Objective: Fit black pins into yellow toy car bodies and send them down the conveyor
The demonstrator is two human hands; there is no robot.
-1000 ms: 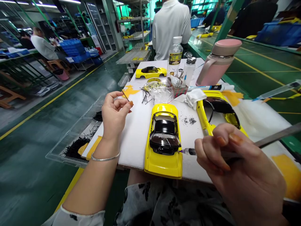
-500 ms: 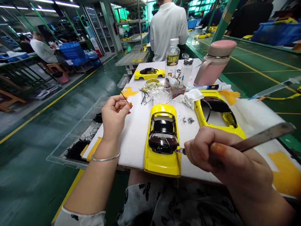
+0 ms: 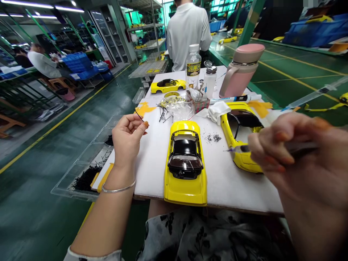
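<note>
My left hand (image 3: pixel 127 136) pinches a thin black plastic stick (image 3: pixel 139 116) between thumb and fingers, left of a yellow model car body (image 3: pixel 185 192). This body has a black roof and a clear windscreen and lies on the white work board. Blurred, my right hand (image 3: pixel 296 156) is closed around a slim needle-tipped tool (image 3: pixel 239 149) with a purple collar at its tip. The tip is over the board, apart from the car and pointing left. Behind it lies a second yellow car body (image 3: pixel 227 127). Tiny black bits (image 3: pixel 216 137) are scattered between the two bodies.
A clear tray (image 3: pixel 65 181) of black sticks (image 3: pixel 87 177) is at the left. Further back are a third yellow car (image 3: pixel 167 86), plastic bags (image 3: pixel 181 108), a bottle (image 3: pixel 193 67), a pink flask (image 3: pixel 240 72) and a marker (image 3: pixel 235 98). A syringe (image 3: pixel 315 93) lies at the right.
My right hand has drawn the tool away from the windscreen's edge, to the right and up. My left hand still holds the black stick. The view has shifted slightly.
</note>
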